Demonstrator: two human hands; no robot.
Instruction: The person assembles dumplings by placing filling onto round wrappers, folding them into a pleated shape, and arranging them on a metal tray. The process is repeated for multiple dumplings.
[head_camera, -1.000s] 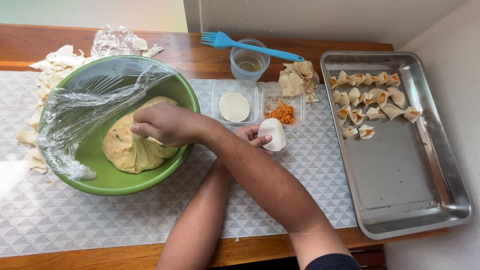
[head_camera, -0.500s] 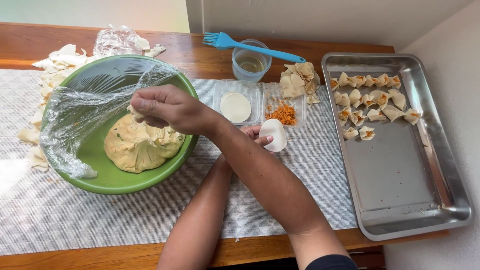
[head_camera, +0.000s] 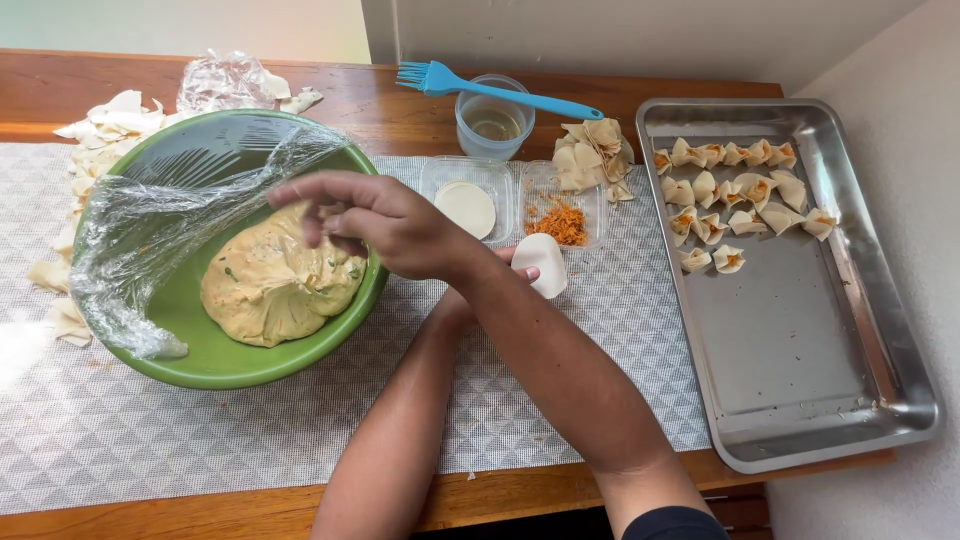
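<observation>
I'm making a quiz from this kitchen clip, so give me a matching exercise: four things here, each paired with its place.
Things:
1. blue brush
2. folded dumplings
3. dough mass
4. round wrapper

Places:
A. in the green bowl
B. in the left hand
C. across the clear cup
D. in the metal tray

Pairs: 1-C, 2-D, 3-A, 4-B

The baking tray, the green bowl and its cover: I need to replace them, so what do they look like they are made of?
The baking tray looks like bare metal, probably stainless steel: grey, brushed, with dull reflections. The green bowl seems glossy plastic or melamine, judging by its even colour and soft sheen; glazed ceramic is possible. Its cover is thin clear plastic film, wrinkled and shiny, peeled half back.
</observation>
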